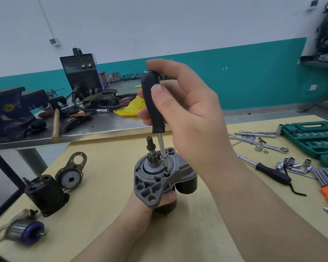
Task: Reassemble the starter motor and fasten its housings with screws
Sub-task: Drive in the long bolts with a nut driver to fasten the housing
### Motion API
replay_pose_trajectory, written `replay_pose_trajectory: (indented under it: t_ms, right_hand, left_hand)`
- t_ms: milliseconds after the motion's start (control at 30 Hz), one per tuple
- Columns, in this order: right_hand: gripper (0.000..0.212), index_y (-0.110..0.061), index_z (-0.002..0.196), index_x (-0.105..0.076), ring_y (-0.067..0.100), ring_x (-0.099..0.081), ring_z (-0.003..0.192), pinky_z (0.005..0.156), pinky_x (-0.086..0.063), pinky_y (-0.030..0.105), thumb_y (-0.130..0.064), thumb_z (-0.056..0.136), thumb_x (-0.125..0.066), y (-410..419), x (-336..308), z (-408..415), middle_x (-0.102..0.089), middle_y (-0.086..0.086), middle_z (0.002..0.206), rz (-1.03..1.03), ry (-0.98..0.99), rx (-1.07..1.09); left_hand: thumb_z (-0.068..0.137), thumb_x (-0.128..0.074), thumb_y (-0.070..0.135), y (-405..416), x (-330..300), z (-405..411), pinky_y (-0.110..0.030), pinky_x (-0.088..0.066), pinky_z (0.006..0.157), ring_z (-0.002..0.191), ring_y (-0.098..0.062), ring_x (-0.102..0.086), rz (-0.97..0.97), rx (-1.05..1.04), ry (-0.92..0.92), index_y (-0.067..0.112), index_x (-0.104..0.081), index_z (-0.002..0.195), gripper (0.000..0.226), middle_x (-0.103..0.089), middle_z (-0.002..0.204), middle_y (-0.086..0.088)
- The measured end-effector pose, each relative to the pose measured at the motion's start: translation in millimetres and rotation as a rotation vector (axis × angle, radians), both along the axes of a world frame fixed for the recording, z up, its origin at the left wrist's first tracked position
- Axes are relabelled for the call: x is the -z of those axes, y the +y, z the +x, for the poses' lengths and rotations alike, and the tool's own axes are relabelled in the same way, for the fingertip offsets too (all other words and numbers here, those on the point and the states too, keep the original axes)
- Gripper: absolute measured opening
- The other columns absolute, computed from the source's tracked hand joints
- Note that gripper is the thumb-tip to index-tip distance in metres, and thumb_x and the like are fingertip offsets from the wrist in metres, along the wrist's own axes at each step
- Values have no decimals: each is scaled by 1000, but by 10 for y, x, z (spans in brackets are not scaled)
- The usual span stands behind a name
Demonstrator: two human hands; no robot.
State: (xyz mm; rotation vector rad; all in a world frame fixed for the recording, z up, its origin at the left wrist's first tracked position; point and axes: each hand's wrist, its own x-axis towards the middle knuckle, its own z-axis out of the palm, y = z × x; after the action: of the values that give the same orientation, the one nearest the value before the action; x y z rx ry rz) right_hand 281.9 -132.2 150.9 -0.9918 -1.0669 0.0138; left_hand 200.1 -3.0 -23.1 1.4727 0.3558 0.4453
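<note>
The starter motor [150, 182] stands upright at the middle of the wooden table [197, 224], its grey aluminium housing on top and the pinion shaft [151, 148] sticking up. My left hand [140, 210] grips the motor's black body from below, mostly hidden under the housing. My right hand [182, 103] holds a black-handled screwdriver [152, 103] almost vertical, thumb on the handle. Its bit sits on a screw [166, 173] in a hole of the housing's rim.
A black motor casing [45, 193], an end cap with bracket [71, 176] and an armature [25, 231] lie at the left. At the right are a ratchet handle [271, 172], several sockets, wrenches, hex keys and a green socket case [311, 137]. A steel bench with a vise [11, 112] stands behind.
</note>
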Motion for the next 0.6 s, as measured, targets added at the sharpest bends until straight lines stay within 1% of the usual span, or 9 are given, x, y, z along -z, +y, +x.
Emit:
replay_pose_trajectory:
  t_ms: [67,133,233,267,333,433,467,533,600]
  right_hand:
    - [30,-35,127,-64,26,-73,83,79,-65,53,-17,102,-67,23,-2,7,-71,-6,96,-9,-43,55]
    - [35,-39,126,-65,21,-68,82,76,-63,55,-18,99,-73,41,-1,24,-68,-11,93,-13,-72,97]
    - [34,-40,126,-67,22,-68,80,76,-63,56,-19,99,-72,49,7,34,-67,-11,93,-2,-62,90]
    - [32,-38,127,-67,24,-71,81,78,-64,56,-19,101,-70,46,12,34,-68,-10,95,4,-46,65]
    - [28,-34,130,-67,26,-76,83,81,-66,49,-21,106,-62,32,22,32,-71,-2,99,10,-8,8]
    - [29,-33,131,-67,24,-77,82,78,-65,41,-21,109,-53,10,20,24,-73,9,105,-3,13,-21]
    - [29,-33,131,-67,24,-76,81,78,-66,42,-20,109,-54,11,18,20,-73,6,103,-6,3,-9]
    - [30,-36,129,-66,24,-74,81,78,-65,50,-19,105,-63,25,10,14,-72,-4,97,-9,-29,35]
    - [34,-40,127,-65,27,-71,83,81,-63,54,-18,102,-69,40,6,17,-70,-9,93,-11,-65,79]
  left_hand:
    - [53,-92,12,-77,-118,27,-41,-54,103,114,-25,-70,42,-39,-67,2,-68,117,69,-73,123,-13]
    - [31,-103,31,-115,-151,24,-39,-51,105,113,-22,-69,37,-23,-56,3,-67,119,99,-73,119,-4]
    - [56,-100,3,-115,-89,-49,-25,-54,86,96,-17,-66,-8,103,-76,-12,-59,129,85,-65,118,-11]
    - [48,-104,6,-138,-107,-60,-26,-55,84,95,-23,-63,-48,96,-90,-12,-59,126,92,-63,118,-16]
    - [23,-106,49,-109,-132,4,-32,-55,99,107,-28,-64,-30,1,-67,0,-62,121,118,-68,117,-11]
    - [60,-91,53,-120,-154,-79,-19,-57,92,106,5,-70,153,28,-12,20,-65,116,71,-77,99,30]
    - [61,-94,57,-103,-126,-78,-19,-57,93,109,4,-70,158,39,-9,21,-65,117,72,-76,102,31]
    - [37,-100,62,-82,-106,-28,-39,-51,111,124,-15,-67,85,15,-50,19,-71,121,99,-76,124,12]
    - [37,-98,44,-58,-96,28,-51,-47,114,129,-25,-64,124,5,-115,38,-81,113,78,-75,129,5]
